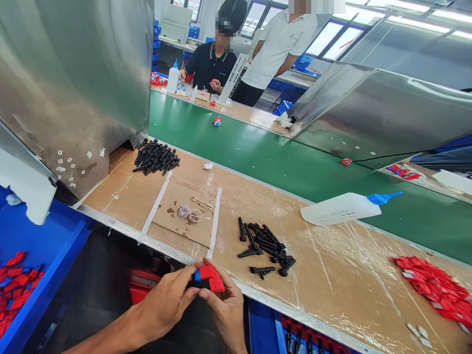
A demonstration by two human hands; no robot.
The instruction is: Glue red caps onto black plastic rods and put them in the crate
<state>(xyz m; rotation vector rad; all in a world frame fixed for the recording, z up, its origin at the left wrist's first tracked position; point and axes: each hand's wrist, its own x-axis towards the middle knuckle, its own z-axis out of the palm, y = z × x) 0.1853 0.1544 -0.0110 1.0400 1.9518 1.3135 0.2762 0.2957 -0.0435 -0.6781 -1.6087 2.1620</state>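
Close to the table's front edge, both hands hold a small red plastic part point(213, 276) with blue and black pieces at its left end. My left hand point(167, 300) has its thumb and fingers closed at the blue and black end. Wrapped round the red end from the right is my right hand point(227, 306). The fingers partly hide the black piece. Just beyond lies a pile of black plastic pins point(267, 242) with block-shaped heads. A cardboard sheet point(165, 228) carries two small round cups point(194, 215) and some cotton swabs point(202, 203).
A white bottle with a blue nozzle point(342, 209) lies on its side by the green conveyor point(258, 147). More black pins point(155, 157) and red parts point(433, 282) are piled on the table. Blue bins point(73, 246) stand below. Two people are across the conveyor.
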